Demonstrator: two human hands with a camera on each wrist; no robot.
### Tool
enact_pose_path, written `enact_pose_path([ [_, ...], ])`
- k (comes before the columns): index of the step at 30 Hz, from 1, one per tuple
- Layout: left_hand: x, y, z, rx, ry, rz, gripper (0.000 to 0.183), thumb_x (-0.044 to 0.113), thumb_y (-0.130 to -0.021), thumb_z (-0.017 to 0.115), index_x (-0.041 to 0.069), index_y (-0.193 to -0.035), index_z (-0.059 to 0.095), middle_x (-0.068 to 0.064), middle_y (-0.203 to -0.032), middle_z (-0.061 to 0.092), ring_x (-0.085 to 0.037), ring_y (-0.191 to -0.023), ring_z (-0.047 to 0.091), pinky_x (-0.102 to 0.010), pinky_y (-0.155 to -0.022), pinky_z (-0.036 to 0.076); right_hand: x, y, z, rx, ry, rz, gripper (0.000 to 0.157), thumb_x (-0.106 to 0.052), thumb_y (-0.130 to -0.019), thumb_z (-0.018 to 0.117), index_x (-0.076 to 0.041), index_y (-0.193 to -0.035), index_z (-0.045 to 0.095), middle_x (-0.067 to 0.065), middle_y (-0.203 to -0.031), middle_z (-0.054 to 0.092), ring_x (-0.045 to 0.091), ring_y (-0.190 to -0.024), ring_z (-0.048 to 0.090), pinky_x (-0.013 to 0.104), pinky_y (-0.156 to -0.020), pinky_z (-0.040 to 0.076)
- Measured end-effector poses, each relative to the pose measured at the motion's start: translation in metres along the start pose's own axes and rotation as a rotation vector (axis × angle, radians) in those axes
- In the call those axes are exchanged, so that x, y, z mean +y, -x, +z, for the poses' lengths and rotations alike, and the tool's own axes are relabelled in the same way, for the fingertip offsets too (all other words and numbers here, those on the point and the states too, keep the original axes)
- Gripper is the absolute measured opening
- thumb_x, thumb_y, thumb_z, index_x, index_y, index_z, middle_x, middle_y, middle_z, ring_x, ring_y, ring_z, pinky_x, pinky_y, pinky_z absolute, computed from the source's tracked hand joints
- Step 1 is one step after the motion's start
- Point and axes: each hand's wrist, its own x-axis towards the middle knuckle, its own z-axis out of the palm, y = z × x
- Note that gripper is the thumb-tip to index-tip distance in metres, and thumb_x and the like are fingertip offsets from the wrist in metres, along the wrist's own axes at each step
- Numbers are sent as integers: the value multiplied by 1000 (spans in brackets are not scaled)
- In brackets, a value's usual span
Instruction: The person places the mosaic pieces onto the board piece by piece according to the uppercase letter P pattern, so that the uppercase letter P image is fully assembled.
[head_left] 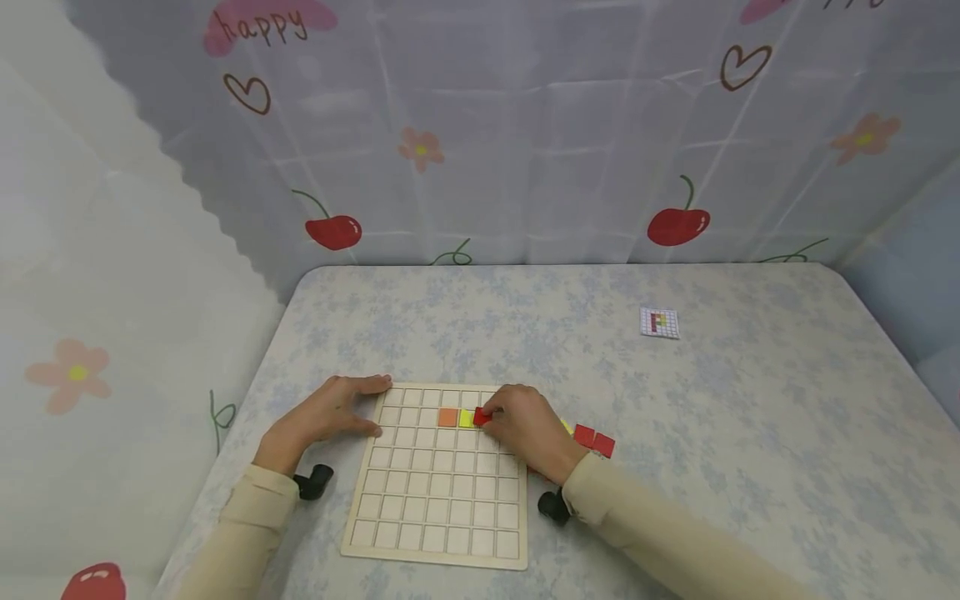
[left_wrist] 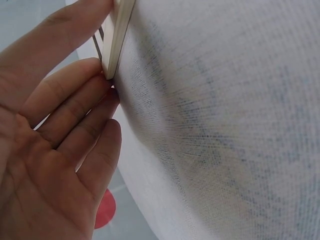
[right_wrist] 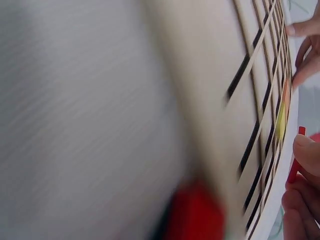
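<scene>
A pale wooden grid board lies on the table, an orange square tile and a yellow square tile side by side in an upper row. My right hand pinches a red square tile between thumb and fingers, just right of the yellow one. In the right wrist view this red tile stands on edge, close over the board. At the board's upper left corner rests my left hand, thumb and fingers spread and touching the edge. Its fingers look nearly straight in the left wrist view.
Red tiles lie on the patterned tablecloth right of the board, partly behind my right hand. Farther back at the right is a small card printed with a coloured grid. A curtain hangs behind the table.
</scene>
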Motion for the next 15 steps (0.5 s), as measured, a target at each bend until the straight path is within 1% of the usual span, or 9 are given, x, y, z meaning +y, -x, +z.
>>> enact_pose_path([
  [4,0,0,0,-4,9,-11,79,15,-75,86,5,-144,50,-12,-152,41,-36,-140,36,-51,-107,40,-12,-15,14,-42,-26,-34,14,-5,-86,75,-7,-99,78,3,-98,70,21,-94,65,31,-79,54],
  [8,1,0,0,-8,9,-7,78,15,-75,86,5,-145,50,-12,-152,41,-36,-140,36,-51,-107,40,-22,-26,27,-64,-50,-45,13,-3,-86,74,-6,-98,78,3,-98,70,20,-95,65,30,-80,54],
  [15,2,1,-2,-6,20,1,78,15,-75,86,5,-144,51,-11,-151,42,-35,-140,37,-50,-107,40,-30,-38,42,-66,-13,-72,11,-4,-85,76,-5,-96,77,3,-95,69,17,-89,64,25,-77,53],
])
